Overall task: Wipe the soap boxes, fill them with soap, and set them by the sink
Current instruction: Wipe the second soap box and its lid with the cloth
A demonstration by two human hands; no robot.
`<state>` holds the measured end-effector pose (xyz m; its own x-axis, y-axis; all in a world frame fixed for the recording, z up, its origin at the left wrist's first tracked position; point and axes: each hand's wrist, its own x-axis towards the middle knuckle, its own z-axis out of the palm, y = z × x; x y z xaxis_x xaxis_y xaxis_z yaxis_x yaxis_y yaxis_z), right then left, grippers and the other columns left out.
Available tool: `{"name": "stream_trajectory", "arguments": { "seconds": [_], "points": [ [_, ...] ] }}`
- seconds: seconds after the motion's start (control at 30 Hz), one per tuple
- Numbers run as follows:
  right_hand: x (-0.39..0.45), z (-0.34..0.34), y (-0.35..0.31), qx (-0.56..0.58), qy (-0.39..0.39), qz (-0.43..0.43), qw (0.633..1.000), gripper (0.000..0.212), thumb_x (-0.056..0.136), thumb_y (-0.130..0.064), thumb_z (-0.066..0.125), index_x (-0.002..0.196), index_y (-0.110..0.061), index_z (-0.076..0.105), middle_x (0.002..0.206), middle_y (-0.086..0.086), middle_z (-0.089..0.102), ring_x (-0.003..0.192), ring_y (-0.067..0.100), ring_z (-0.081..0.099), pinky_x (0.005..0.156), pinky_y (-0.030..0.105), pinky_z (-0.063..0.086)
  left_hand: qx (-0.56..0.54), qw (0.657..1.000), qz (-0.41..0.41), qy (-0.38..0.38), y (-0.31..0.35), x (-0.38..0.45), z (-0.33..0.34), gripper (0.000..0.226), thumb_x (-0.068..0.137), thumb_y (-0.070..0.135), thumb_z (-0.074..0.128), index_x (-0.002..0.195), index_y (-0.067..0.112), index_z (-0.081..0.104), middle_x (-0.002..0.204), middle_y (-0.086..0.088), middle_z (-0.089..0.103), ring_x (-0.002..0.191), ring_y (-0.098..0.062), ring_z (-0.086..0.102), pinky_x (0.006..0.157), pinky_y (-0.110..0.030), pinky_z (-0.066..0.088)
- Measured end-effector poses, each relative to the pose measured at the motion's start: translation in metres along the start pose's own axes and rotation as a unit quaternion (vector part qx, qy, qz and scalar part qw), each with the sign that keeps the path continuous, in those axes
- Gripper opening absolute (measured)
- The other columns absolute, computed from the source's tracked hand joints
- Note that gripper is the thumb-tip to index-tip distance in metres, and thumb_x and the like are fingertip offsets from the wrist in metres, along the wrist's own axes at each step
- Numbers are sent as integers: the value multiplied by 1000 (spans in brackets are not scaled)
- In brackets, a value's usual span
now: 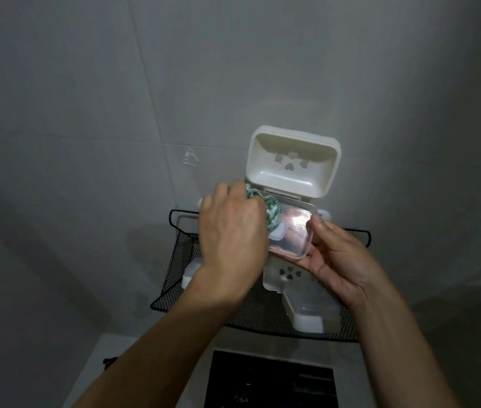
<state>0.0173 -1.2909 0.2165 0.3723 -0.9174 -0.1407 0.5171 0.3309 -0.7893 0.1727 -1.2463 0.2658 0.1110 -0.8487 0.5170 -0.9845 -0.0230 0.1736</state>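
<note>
- Soap box (292, 160), cream, hinged lid raised open against the grey tiled wall (86, 98); heart-shaped cut-outs in the upturned part.
- Clear lid (290, 234), transparent plastic, held tilted just below the open soap box, above the basket.
- Left hand (230, 231): fingers curled round a green-and-white cloth (262, 203), pressing it to the clear lid's left end.
- Right hand (336, 260): cradling the clear lid from beneath, thumb on its right edge.
- Mesh basket (174, 260), black wire, mounted on the wall.
- Second soap box (301, 301), white, lying in the basket under the right hand.
- Third white piece (189, 272), left side of basket, partly hidden by the left wrist.
- Dark sink (271, 378) at bottom, pale counter (97, 363) beside it.
</note>
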Motion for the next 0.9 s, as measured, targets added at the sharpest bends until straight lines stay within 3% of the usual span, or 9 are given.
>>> {"name": "stream_trajectory", "arguments": {
  "seconds": [0.13, 0.27, 0.4, 0.53, 0.63, 0.73, 0.9],
  "points": [
    [0, 4, 0, -10, -26, 1, 1000, 29, 93, -22, 55, 100, -9, 80, 118, 21, 71, 107, 32, 71, 83, 49, 60, -33, 999, 14, 7, 7, 8, 5, 15, 93, 25, 64, 97, 14, 73, 100, -2, 57, 95, -21, 50, 81, -35, 46],
    [3, 4, -1, 7, -27, 1, 1000, 28, 94, -22, 55, 97, -10, 81, 104, 17, 75, 94, 28, 75, 77, 47, 61, -88, 993, 74, -5, 20, 9, 10, 20, 96, 28, 58, 103, 20, 74, 100, -1, 53, 98, -22, 48, 79, -34, 41],
    [3, -4, -4, 15, -13, -7, 1000, 29, 93, -22, 56, 102, -6, 78, 105, 20, 74, 91, 28, 74, 74, 45, 61, -112, 979, 151, -83, 20, 12, 10, 27, 97, 33, 54, 120, 34, 68, 103, 3, 46, 104, -20, 41, 88, -36, 36],
    [1, -11, -9, -5, 1, -24, 1000, 33, 97, -23, 50, 110, -6, 75, 109, 20, 74, 92, 26, 74, 79, 44, 62, -107, 958, 213, -160, 11, 11, 9, 23, 94, 34, 59, 114, 40, 69, 104, 8, 40, 107, -18, 37, 85, -34, 29],
    [-1, -11, -8, -24, 14, -21, 999, 38, 98, -24, 50, 123, -1, 66, 119, 22, 70, 101, 29, 72, 79, 44, 61, -52, 966, 233, -101, 6, 8, 9, 18, 93, 37, 59, 105, 35, 73, 106, 9, 46, 107, -17, 37, 81, -34, 24],
    [-2, -14, -11, -26, 32, -16, 999, 43, 96, -23, 52, 130, 3, 57, 125, 22, 68, 114, 35, 68, 79, 48, 61, 23, 980, 192, -55, -5, 9, 9, 22, 94, 34, 54, 97, 25, 74, 105, 3, 52, 102, -20, 39, 77, -36, 20],
    [0, -9, -14, -11, 31, -8, 999, 39, 90, -20, 54, 121, 2, 62, 120, 21, 70, 111, 36, 69, 77, 52, 61, 41, 991, 128, -21, -7, 6, 10, 11, 86, 15, 64, 89, 15, 76, 92, -4, 64, 96, -29, 50, 73, -39, 34]
  ]
}}
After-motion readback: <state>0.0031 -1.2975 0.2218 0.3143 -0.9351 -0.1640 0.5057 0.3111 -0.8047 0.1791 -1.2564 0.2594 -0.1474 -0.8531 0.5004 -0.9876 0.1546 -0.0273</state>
